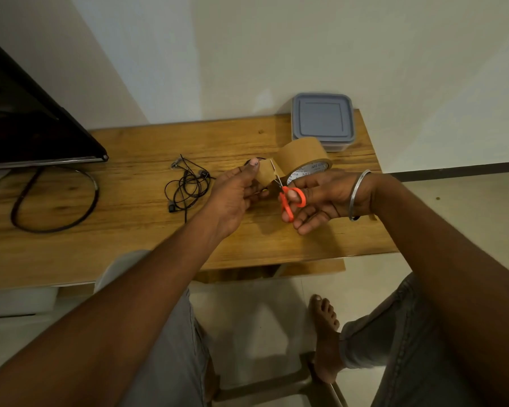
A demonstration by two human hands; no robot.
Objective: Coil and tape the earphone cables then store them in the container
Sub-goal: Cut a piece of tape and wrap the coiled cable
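My left hand [237,196] pinches the free end of a brown tape strip [265,173] pulled from the brown tape roll [303,158], which stands on the wooden table [130,245]. My right hand [325,198] holds orange-handled scissors [291,201], their blades at the strip near the roll. A coiled black cable shows partly behind my left hand's fingers. A loose tangle of black earphones [188,186] lies on the table left of my hands. The grey-lidded container [322,120] sits shut at the table's back right corner.
A dark monitor [27,121] stands at the left, with a thick black cable loop [56,198] on the table below it. The table's right edge runs just past the container. My legs, a bare foot and a stool frame are below the table's front edge.
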